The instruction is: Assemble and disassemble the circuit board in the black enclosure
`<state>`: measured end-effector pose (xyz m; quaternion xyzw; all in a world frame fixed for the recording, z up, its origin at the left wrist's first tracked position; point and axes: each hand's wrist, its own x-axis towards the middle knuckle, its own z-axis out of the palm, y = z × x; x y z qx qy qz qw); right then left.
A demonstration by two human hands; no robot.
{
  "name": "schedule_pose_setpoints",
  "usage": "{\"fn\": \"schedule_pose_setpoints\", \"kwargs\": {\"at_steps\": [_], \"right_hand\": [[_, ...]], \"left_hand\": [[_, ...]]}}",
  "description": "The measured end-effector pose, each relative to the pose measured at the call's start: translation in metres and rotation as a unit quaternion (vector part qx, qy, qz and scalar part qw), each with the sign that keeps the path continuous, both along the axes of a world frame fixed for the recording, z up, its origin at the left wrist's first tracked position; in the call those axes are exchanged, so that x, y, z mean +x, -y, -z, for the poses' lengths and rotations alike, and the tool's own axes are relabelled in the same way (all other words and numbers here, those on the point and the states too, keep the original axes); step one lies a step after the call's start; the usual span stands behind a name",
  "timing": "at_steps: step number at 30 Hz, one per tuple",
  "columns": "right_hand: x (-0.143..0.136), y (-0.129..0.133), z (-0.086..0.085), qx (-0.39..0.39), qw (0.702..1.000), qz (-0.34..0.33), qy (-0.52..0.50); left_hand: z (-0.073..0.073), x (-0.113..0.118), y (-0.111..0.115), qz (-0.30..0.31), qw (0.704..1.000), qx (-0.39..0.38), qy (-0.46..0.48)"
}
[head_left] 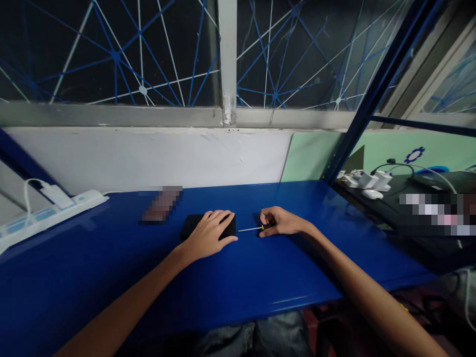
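A flat black box-like object [191, 226] lies on the blue table [256, 277]. My left hand [211, 233] rests over its right part, palm down with the fingers spread. To the right, my right hand [277, 221] is closed round the dark handle of a screwdriver [250, 229], which has a yellow band. Its thin metal shaft points left, and the tip is close to the black object's right edge; whether they touch is too small to tell.
A white power strip [87, 198] with a plugged-in adapter lies at the left. A blurred-out flat item [162, 204] sits near the wall. Chargers and cables [375, 179] crowd a dark desk at the right, beyond a blue metal post [357, 126].
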<state>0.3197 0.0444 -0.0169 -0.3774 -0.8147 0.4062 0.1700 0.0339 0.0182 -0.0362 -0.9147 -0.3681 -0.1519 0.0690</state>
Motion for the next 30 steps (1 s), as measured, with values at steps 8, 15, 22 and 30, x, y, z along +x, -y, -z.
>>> {"fn": "schedule_pose_setpoints", "kwargs": {"at_steps": [8, 15, 22, 30], "right_hand": [[0.003, -0.001, -0.005, 0.022, 1.000, -0.004, 0.002], [0.003, 0.000, -0.009, 0.049, 0.997, -0.001, 0.052], [-0.001, 0.003, -0.005, 0.044, 0.997, 0.009, 0.059], [0.000, 0.002, -0.008, 0.038, 0.999, 0.001, 0.031]], "left_hand": [[-0.001, 0.001, -0.001, -0.004, 1.000, 0.004, 0.003], [-0.001, 0.002, 0.000, -0.007, 1.000, 0.002, 0.000], [0.002, 0.001, -0.001, -0.017, 1.000, 0.003, -0.011], [0.002, 0.001, -0.001, -0.016, 1.000, 0.007, -0.010]]}}
